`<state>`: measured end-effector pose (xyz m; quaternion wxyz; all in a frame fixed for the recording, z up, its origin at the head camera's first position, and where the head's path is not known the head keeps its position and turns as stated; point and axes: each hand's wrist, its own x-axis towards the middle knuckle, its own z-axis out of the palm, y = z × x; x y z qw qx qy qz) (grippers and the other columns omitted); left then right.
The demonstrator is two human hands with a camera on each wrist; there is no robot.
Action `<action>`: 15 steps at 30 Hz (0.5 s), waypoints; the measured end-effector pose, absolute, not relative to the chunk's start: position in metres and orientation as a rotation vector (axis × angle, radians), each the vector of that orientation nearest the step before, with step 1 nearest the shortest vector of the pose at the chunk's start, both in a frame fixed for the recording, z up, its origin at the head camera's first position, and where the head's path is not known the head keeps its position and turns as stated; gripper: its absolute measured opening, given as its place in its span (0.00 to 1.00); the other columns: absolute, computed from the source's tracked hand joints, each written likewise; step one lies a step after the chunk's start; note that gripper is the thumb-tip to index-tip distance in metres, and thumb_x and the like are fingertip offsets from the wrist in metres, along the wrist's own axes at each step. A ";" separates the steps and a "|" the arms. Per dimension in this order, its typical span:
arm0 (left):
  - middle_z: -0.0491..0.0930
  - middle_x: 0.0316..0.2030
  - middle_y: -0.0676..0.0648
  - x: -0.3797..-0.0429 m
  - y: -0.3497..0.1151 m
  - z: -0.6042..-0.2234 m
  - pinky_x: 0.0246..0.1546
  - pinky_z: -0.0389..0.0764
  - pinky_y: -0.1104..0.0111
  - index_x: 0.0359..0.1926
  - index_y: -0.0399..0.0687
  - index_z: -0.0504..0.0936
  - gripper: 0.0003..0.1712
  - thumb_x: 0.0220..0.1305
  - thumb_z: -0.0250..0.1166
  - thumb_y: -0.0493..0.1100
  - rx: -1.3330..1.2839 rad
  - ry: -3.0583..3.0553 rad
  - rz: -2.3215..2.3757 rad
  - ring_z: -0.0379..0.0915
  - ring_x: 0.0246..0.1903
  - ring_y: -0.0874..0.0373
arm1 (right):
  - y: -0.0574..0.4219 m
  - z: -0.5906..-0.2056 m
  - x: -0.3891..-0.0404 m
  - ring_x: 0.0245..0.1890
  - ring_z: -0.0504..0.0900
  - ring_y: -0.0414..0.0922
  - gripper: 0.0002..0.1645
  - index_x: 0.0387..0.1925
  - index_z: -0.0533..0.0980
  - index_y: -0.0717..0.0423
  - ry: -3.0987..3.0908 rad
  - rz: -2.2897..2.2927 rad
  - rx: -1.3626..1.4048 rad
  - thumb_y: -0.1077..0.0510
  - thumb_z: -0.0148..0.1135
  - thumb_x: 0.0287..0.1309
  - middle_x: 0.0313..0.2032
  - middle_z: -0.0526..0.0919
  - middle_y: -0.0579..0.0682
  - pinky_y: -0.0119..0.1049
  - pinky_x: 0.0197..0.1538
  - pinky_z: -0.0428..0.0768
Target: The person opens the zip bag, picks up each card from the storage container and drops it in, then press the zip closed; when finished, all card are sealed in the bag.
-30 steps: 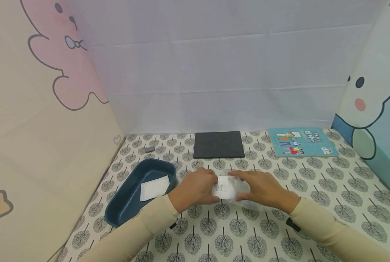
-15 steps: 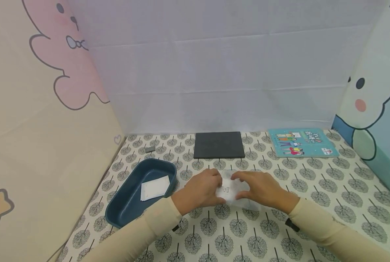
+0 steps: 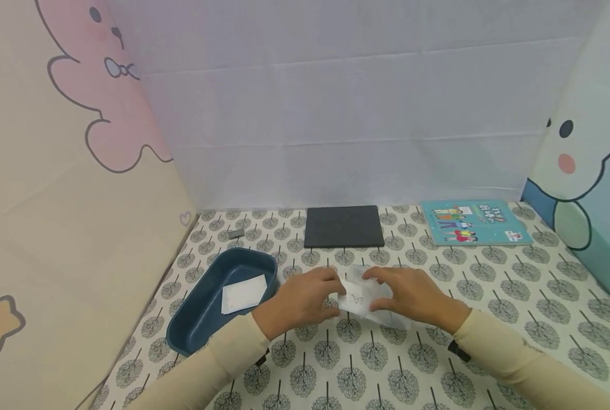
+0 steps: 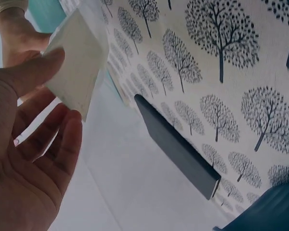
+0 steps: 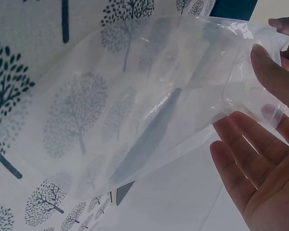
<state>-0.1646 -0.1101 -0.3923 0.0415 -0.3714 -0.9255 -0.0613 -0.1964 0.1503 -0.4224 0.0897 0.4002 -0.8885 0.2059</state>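
My left hand point(image 3: 305, 299) pinches a small flat white card packet point(image 3: 352, 291) with a faint grey print, over the middle of the table. In the left wrist view the thumb lies on the packet's point(image 4: 79, 57) plain face and fingertips sit at its lower edge. My right hand point(image 3: 412, 296) grips a clear plastic bag point(image 3: 387, 320) by its mouth end, thumb on one side and fingers on the other. The bag point(image 5: 120, 110) spreads out wide in the right wrist view. The packet's right part overlaps the bag, its edge partly hidden by the right hand.
To the left stands a dark blue bin point(image 3: 197, 319) with white cards point(image 3: 243, 294) inside. Behind the hands lie a black flat board point(image 3: 343, 226) and a teal picture book point(image 3: 476, 223). A small grey block point(image 3: 236, 233) sits at the back left of the tree-patterned tablecloth point(image 3: 325, 376).
My left hand moved right with the packet toward the bag, then drew back a little left. The packet lies slightly farther right than before. My right hand has stayed nearly still.
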 end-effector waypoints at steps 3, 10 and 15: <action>0.77 0.45 0.54 -0.164 -0.107 -0.395 0.38 0.76 0.78 0.46 0.51 0.88 0.13 0.60 0.75 0.45 -1.181 -2.805 -0.264 0.76 0.40 0.64 | 0.149 -0.423 -0.197 0.34 0.85 0.42 0.35 0.55 0.79 0.47 -2.620 0.622 1.196 0.41 0.79 0.45 0.39 0.87 0.45 0.30 0.28 0.76; 0.77 0.54 0.49 -0.163 -0.097 -0.401 0.46 0.75 0.79 0.57 0.44 0.84 0.20 0.62 0.70 0.36 -1.257 -2.831 -0.251 0.76 0.50 0.61 | 0.148 -0.423 -0.196 0.34 0.84 0.41 0.36 0.56 0.79 0.47 -2.557 0.660 1.216 0.41 0.79 0.46 0.40 0.87 0.45 0.29 0.25 0.74; 0.73 0.61 0.50 -0.163 -0.090 -0.406 0.47 0.74 0.81 0.64 0.45 0.79 0.27 0.63 0.68 0.35 -1.315 -2.869 -0.166 0.76 0.51 0.63 | 0.148 -0.422 -0.196 0.35 0.85 0.43 0.35 0.57 0.79 0.48 -2.564 0.677 1.204 0.40 0.78 0.47 0.41 0.87 0.45 0.30 0.26 0.75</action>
